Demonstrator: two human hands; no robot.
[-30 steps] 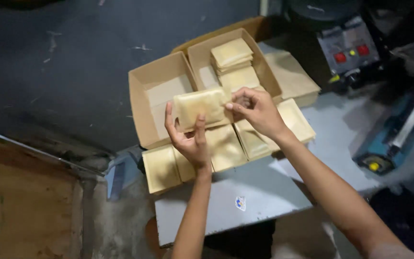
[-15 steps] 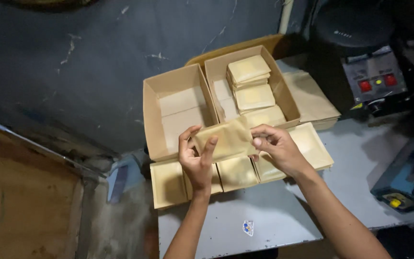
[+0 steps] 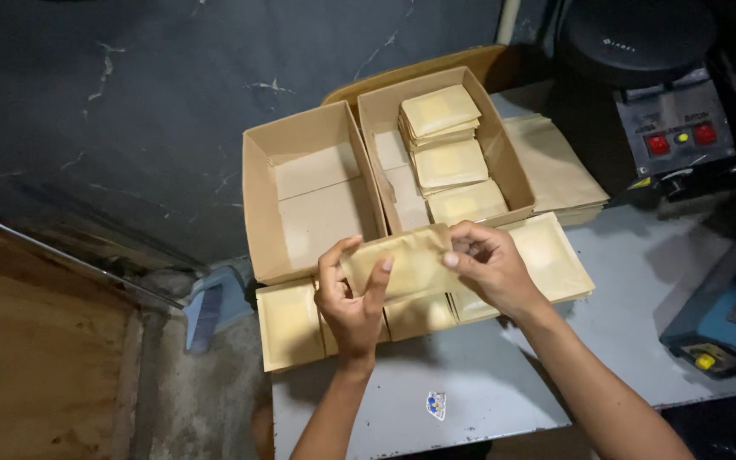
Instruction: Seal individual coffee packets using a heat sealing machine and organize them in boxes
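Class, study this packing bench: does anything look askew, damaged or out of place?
Only slightly: the top packet in the right box sits rotated on its stack. Nothing looks spilled or torn.

Pale grey surface (image 3: 470, 400) across the lower right of the frame, two open cardboard boxes (image 3: 313, 200) at upper centre, row of flat tan pouches (image 3: 287, 324) below them, stack of tan sheets (image 3: 555, 170) at right, blue sealer (image 3: 726, 315) at the right edge, black machine with red buttons (image 3: 666, 111) upper right
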